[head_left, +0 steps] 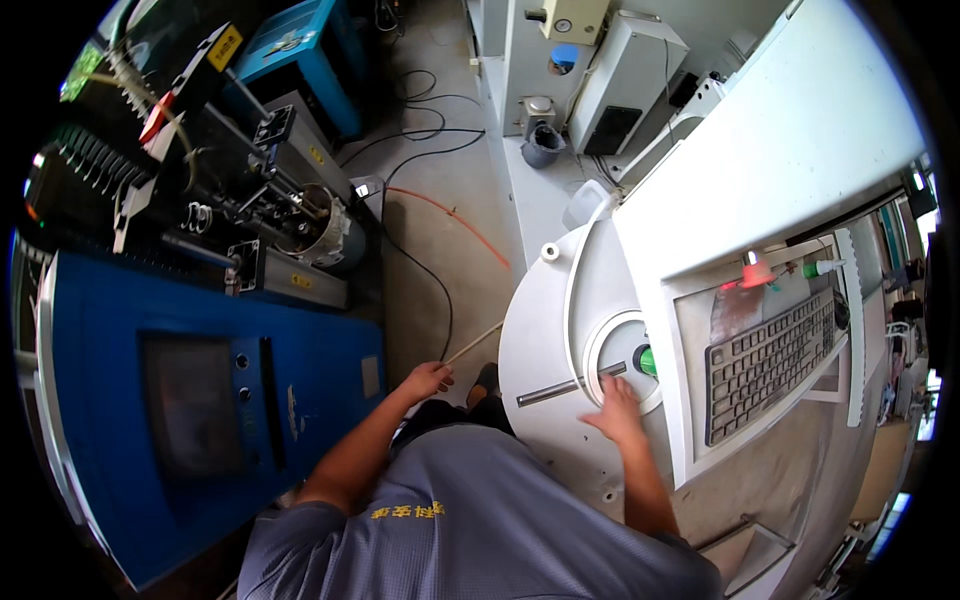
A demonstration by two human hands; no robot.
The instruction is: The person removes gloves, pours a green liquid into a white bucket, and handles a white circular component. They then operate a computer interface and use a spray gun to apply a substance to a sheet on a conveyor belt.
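My left hand [428, 380] is closed in front of my body, low on the left. A thin tan rod [476, 341] runs from its fingers toward the edge of a large pale round plate [540, 310]. Over that plate is my right hand [617, 412], fingers apart and thumb out to the side. Its fingertips are at the near rim of a white ring [591, 358], by the end of a slotted metal strip [548, 393]; whether they touch is unclear. Beyond the fingertips, a green and black round part [648, 360] sits inside the ring, partly hidden by a white cabinet.
On the left stands a blue machine cabinet [320, 340] with a dark screen [193, 405]. A keyboard [770, 370] lies on a shelf at the right, near a red-orange cone-shaped object [757, 272]. Black cables [432, 275] and an orange hose [455, 214] cross the floor. A dark bin [543, 148] stands farther off.
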